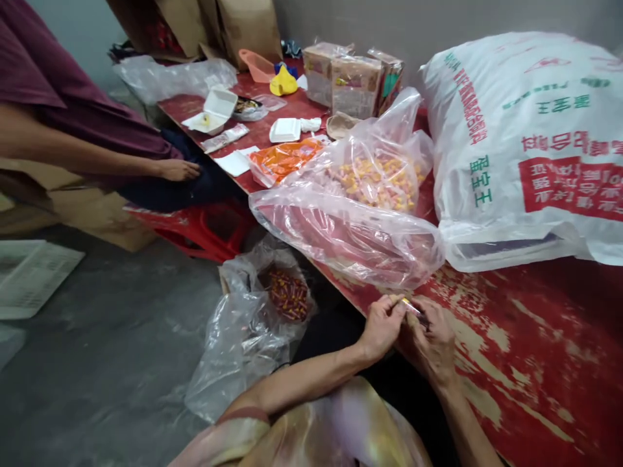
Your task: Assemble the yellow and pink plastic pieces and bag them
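Observation:
Close to the table's front edge, my left hand (382, 329) pinches the yellow end of a small dark tube (413, 310) between thumb and fingers. My right hand (432, 338) is closed around the tube's dark, shiny body. The fingers of both hands cover part of it. Just beyond my hands lies a large clear plastic bag (316, 237), with many small yellow and pink pieces (384, 181) inside. Below the table, to the left, an open plastic-lined container holds many dark red tubes with yellow ends (288, 295).
A big white printed sack (525, 149) stands at the right on the worn red table (549, 337). Wrapped packs (357, 84), an orange bag (287, 159) and foam boxes (285, 130) lie farther back. Another person (73, 110) is at the left by a red stool (195, 227).

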The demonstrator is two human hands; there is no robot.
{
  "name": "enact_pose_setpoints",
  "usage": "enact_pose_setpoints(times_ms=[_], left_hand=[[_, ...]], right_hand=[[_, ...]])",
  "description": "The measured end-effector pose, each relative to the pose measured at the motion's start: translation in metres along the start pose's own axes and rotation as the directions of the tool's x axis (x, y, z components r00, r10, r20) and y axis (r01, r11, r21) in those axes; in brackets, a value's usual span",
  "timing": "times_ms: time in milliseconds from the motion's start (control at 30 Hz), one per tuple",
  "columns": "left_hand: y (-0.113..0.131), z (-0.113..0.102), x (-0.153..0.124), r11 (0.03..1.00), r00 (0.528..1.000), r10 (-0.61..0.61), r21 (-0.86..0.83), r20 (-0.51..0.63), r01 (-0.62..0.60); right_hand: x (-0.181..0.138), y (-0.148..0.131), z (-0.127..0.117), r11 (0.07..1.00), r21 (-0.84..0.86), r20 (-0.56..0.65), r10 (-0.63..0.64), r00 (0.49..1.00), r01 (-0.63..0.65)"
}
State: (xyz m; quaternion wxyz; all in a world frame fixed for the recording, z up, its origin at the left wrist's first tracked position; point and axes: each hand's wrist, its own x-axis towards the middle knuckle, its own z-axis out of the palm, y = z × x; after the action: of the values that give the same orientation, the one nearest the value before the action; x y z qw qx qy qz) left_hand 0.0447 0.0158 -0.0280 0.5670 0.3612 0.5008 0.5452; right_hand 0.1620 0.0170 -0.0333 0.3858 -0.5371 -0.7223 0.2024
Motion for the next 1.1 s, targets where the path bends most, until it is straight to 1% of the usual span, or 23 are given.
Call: enact_pose_setpoints(times_ms=[67, 100, 133, 167, 200, 233, 267, 300, 333, 400, 467, 533, 567, 633, 700, 767, 800, 867, 967, 1033, 1100], left_hand=[[-0.006, 0.005, -0.006, 0.987, 0.999, 0.029, 0.160, 0.027, -0.033], [-0.010, 0.009, -0.008, 0.968, 0.997, 0.028, 0.247, 0.075, -0.046], [-0.014, 0.012, -0.008, 0.938, 0.988, 0.018, 0.341, 0.151, -0.069], [-0.018, 0.015, -0.007, 0.898, 0.972, -0.002, 0.429, 0.236, -0.103], [-0.022, 0.018, -0.005, 0.856, 0.949, -0.020, 0.496, 0.316, -0.147], [-0.025, 0.019, -0.002, 0.818, 0.927, -0.029, 0.542, 0.375, -0.193], [-0.027, 0.019, 0.001, 0.788, 0.912, -0.024, 0.569, 0.409, -0.235], [-0.029, 0.018, 0.004, 0.764, 0.906, -0.006, 0.586, 0.424, -0.269], [-0.029, 0.016, 0.005, 0.747, 0.907, 0.016, 0.598, 0.421, -0.291], [-0.028, 0.010, 0.005, 0.729, 0.917, 0.044, 0.615, 0.397, -0.301], [-0.025, 0.002, 0.004, 0.750, 0.922, 0.054, 0.595, 0.382, -0.291], [-0.022, -0.003, 0.006, 0.800, 0.928, 0.048, 0.542, 0.368, -0.257], [-0.021, -0.004, 0.008, 0.825, 0.932, 0.039, 0.515, 0.360, -0.234], [-0.020, -0.001, 0.013, 0.863, 0.943, 0.009, 0.474, 0.331, -0.175], [-0.020, 0.004, 0.016, 0.885, 0.949, -0.023, 0.448, 0.315, -0.128], [-0.019, 0.008, 0.015, 0.890, 0.944, -0.036, 0.440, 0.329, -0.119], [-0.018, 0.008, 0.013, 0.887, 0.938, -0.029, 0.442, 0.345, -0.135], [-0.016, 0.006, 0.006, 0.875, 0.924, 0.010, 0.444, 0.383, -0.194], [-0.010, -0.007, -0.004, 0.871, 0.903, 0.065, 0.418, 0.425, -0.259], [-0.006, -0.022, -0.009, 0.904, 0.907, 0.049, 0.368, 0.419, -0.218], [0.000, -0.041, -0.011, 0.950, 0.930, -0.019, 0.298, 0.366, -0.097]], right_hand=[[-0.008, 0.005, -0.009, 0.996, -0.080, 0.008, -0.032, 0.999, 0.032], [-0.012, 0.010, -0.016, 0.992, -0.122, 0.030, -0.041, 0.999, 0.045], [-0.015, 0.019, -0.026, 0.985, -0.160, 0.083, -0.044, 0.996, 0.057], [-0.016, 0.031, -0.037, 0.977, -0.200, 0.156, -0.041, 0.987, 0.072], [-0.016, 0.046, -0.048, 0.971, -0.207, 0.228, -0.069, 0.971, 0.117], [-0.014, 0.063, -0.058, 0.962, -0.199, 0.293, -0.125, 0.948, 0.188], [-0.010, 0.080, -0.067, 0.943, -0.247, 0.338, -0.130, 0.932, 0.221], [-0.007, 0.096, -0.074, 0.923, -0.293, 0.386, -0.125, 0.914, 0.250], [-0.004, 0.109, -0.079, 0.908, -0.311, 0.383, -0.149, 0.912, 0.280], [-0.003, 0.119, -0.085, 0.888, -0.357, 0.398, -0.137, 0.907, 0.291], [-0.007, 0.112, -0.086, 0.875, -0.412, 0.426, -0.063, 0.902, 0.255], [-0.010, 0.094, -0.082, 0.856, -0.479, 0.442, 0.040, 0.896, 0.198], [-0.010, 0.086, -0.080, 0.847, -0.501, 0.435, 0.072, 0.897, 0.175], [-0.007, 0.074, -0.077, 0.840, -0.523, 0.433, 0.119, 0.894, 0.141], [-0.004, 0.071, -0.077, 0.834, -0.539, 0.430, 0.155, 0.890, 0.115], [-0.003, 0.071, -0.080, 0.833, -0.546, 0.425, 0.178, 0.888, 0.094], [-0.003, 0.069, -0.081, 0.841, -0.536, 0.416, 0.181, 0.891, 0.079], [-0.004, 0.059, -0.079, 0.892, -0.451, 0.397, 0.161, 0.904, 0.039], [-0.006, 0.025, -0.065, 0.980, -0.187, 0.340, 0.129, 0.932, -0.067], [-0.005, 0.001, -0.053, 0.993, -0.004, 0.335, 0.110, 0.936, -0.115], [0.002, -0.014, -0.046, 0.983, 0.121, 0.380, 0.080, 0.922, -0.135]])
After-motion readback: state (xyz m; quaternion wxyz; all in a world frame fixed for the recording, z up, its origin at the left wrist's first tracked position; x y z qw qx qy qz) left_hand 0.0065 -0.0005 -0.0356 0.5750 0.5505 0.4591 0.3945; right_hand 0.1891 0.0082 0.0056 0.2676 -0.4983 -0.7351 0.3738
